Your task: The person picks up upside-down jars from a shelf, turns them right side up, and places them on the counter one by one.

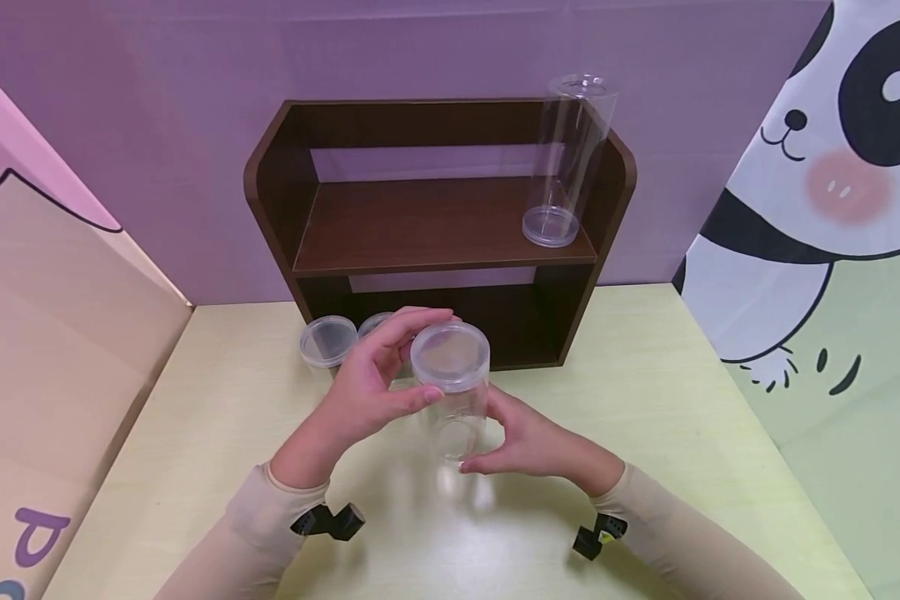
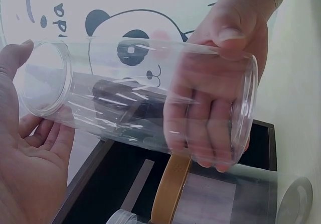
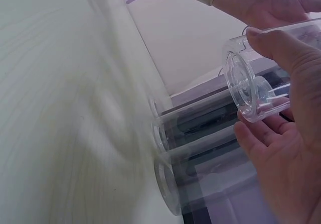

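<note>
One clear lidded cylinder [image 1: 465, 412]: being held upright off tabletop [image 1: 435, 550], between left hand [image 1: 363, 387] and right hand [image 1: 531, 439]
Left hand: gripping lid [image 1: 451, 357]
Right hand: gripping base [image 3: 243, 87]
Brown two-tier shelf [image 1: 412, 223]: standing beyond hands

From my distant seat I am seeing a dark brown shelf unit [image 1: 420, 221] standing before a purple backdrop [image 1: 195, 150]. A tall clear cylinder [image 1: 570, 158] is standing at the right end of its upper board. Near its lower left, a lidded container [image 1: 328, 337] is resting on the pale table [image 1: 232, 392], a second lid [image 1: 375, 322] partly showing beside it. A panda print [image 1: 810, 142] is filling the right-hand panel, while a purple letter [image 1: 45, 519] is marking the beige left panel [image 1: 45, 292].
</note>
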### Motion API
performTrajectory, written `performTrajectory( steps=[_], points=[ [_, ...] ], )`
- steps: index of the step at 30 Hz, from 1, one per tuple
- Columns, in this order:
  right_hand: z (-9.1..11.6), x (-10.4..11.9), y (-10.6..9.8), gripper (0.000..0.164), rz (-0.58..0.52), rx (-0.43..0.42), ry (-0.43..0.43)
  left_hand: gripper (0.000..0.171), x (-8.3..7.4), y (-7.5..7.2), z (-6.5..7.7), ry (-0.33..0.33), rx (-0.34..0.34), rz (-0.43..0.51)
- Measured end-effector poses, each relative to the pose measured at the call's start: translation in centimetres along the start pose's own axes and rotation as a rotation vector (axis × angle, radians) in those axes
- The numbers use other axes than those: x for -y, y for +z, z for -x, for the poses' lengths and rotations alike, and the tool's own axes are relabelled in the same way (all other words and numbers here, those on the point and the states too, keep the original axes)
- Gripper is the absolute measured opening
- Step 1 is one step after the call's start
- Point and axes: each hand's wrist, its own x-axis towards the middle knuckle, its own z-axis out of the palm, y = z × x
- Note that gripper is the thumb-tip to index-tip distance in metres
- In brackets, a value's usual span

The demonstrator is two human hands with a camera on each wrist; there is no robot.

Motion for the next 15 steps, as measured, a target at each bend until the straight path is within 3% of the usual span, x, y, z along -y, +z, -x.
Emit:
performTrajectory(
  steps=[9,15],
  points=[
    [0.0,1.0,-0.8,0.096,-0.061,-0.097,-0.087,0.083,0.4,0.3,0.2,-0.017,0.02,-0.023],
    [-0.2,1.7,-1.2,0.094,-0.065,-0.144,-0.136,0.079,0.7,0.3,0.2,-0.012,0.027,-0.013]
  ],
)
